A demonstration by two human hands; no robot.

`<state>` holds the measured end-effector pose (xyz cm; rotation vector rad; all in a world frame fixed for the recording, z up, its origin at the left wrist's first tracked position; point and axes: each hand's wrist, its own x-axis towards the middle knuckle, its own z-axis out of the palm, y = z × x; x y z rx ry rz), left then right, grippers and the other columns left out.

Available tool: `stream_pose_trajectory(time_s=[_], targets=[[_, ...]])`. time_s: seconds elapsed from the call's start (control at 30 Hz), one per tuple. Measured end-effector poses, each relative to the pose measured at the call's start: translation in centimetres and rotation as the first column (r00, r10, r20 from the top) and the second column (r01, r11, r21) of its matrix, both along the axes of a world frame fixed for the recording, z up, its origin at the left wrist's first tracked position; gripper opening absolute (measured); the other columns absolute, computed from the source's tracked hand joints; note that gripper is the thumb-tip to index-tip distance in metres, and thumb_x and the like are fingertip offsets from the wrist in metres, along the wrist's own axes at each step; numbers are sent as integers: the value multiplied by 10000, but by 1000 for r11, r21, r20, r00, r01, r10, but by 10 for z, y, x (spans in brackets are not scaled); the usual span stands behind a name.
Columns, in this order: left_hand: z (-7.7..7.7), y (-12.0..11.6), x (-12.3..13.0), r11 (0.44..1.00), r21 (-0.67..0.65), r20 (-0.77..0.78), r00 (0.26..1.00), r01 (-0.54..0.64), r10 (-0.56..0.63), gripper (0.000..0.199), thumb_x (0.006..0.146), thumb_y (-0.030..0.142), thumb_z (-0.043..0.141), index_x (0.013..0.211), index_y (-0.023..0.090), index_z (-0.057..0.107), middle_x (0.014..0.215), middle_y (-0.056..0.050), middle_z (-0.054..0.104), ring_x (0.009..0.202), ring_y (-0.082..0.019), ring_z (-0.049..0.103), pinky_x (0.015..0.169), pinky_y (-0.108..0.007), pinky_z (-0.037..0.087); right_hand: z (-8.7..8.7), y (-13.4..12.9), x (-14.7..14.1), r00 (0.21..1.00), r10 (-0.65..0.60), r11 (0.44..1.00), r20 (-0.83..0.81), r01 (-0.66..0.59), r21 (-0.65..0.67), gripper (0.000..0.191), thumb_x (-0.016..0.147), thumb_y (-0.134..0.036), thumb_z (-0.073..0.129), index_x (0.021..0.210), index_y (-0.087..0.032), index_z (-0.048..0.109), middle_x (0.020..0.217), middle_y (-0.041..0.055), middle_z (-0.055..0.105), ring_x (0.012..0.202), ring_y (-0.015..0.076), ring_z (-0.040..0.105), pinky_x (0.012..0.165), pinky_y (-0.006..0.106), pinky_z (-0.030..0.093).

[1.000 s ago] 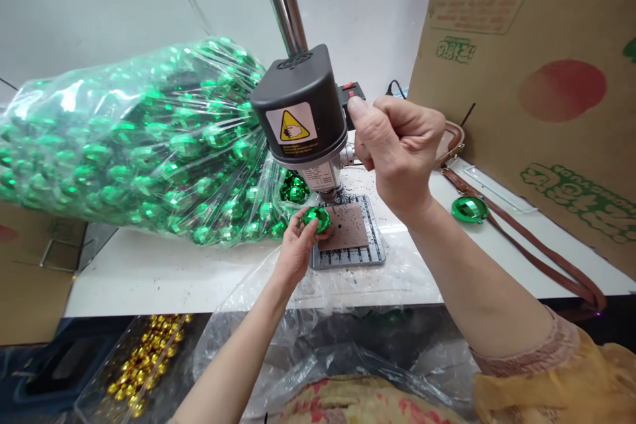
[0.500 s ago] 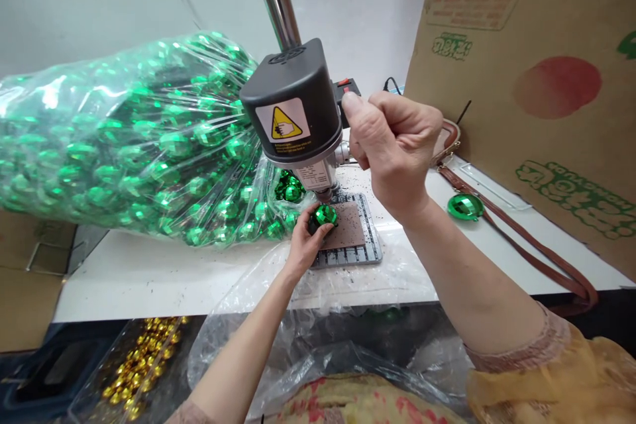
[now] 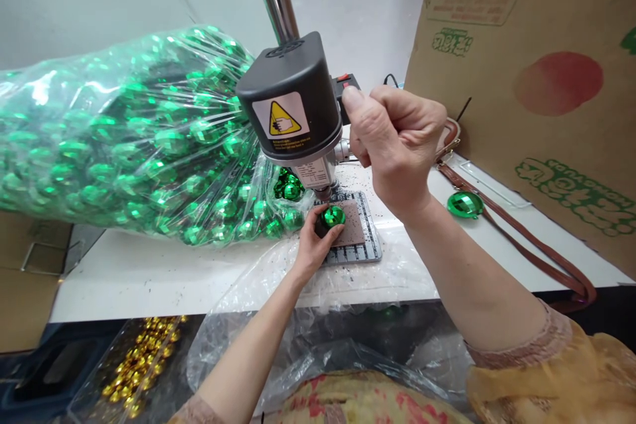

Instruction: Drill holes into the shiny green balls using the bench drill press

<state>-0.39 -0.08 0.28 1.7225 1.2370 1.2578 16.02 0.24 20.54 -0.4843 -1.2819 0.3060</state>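
My left hand is closed around a shiny green faceted ball ornament, pinching it between thumb and fingers. The ball rests over the brown board on the slotted metal base of a small bench drill press, just below its chuck. My right hand makes a fist at the right side of the drill head, wrapped round the feed lever; the grip itself is hidden in my fingers. A red switch shows behind this hand.
A large clear bag of green balls lies to the left. Another green ornament and a brown strap lie at right before a cardboard box. Gold balls sit in a bag below the table edge. Dark shavings dot the white table.
My left hand has shifted the green ball slightly to the right on the base. My right hand stays on the lever with almost no movement.
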Motion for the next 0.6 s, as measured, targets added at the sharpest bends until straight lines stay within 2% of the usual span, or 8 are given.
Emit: stream_pose_trajectory(time_s=[0.33, 0.6], targets=[[3, -3, 4, 1000, -24, 42, 999, 13, -12, 543, 826, 472, 796, 1252, 209, 587, 1197, -95, 689, 1120, -255, 663, 1000, -401, 536, -3, 2, 0, 999, -38, 999, -7, 38, -15, 519, 936, -212, 630, 501, -180, 350, 455, -64, 310, 420, 20, 265, 431, 267, 233], [-1, -2, 5, 1000, -4, 44, 999, 23, -23, 515, 838, 423, 790, 1258, 211, 579, 1212, -95, 681, 1136, -251, 656, 1021, -406, 527, -18, -8, -3, 999, 4, 997, -47, 0, 79, 519, 927, -168, 608, 490, -182, 329, 441, -68, 296, 397, 26, 283, 427, 282, 192]])
